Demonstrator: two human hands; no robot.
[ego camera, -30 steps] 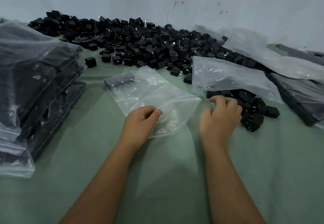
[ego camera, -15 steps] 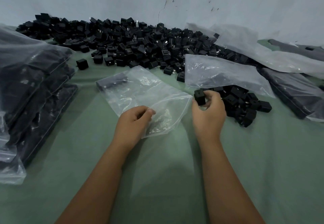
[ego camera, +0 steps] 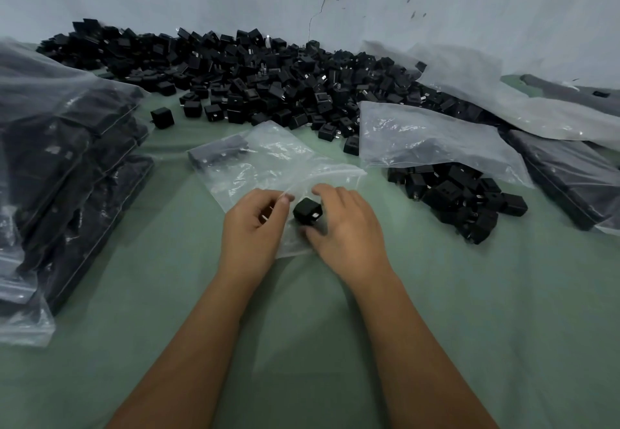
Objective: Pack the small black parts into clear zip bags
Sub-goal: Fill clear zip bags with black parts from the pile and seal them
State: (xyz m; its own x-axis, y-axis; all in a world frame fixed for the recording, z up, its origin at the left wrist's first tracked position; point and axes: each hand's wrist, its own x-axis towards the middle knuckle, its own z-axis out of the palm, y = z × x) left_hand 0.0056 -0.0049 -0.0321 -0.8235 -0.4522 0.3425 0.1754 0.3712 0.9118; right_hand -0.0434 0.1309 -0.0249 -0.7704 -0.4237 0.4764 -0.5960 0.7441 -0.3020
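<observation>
A clear zip bag (ego camera: 268,163) lies on the green cloth at the centre, with a short row of black parts at its far end. My left hand (ego camera: 256,224) pinches the bag's near edge by the opening. My right hand (ego camera: 345,224) holds one small black part (ego camera: 307,211) between thumb and fingers, right at the bag's mouth. A small heap of loose black parts (ego camera: 463,197) lies to the right of my hands. A much larger pile of black parts (ego camera: 268,83) stretches along the wall behind.
Filled bags (ego camera: 67,160) are stacked at the left. More clear bags (ego camera: 432,140) lie at the right, one draped over the small heap, and a filled bag (ego camera: 570,173) sits at the far right. The green cloth (ego camera: 302,344) covers the table in front.
My right hand picked a black part from the small heap and carried it left to the bag's mouth. My left hand kept its pinch on the bag's edge.
</observation>
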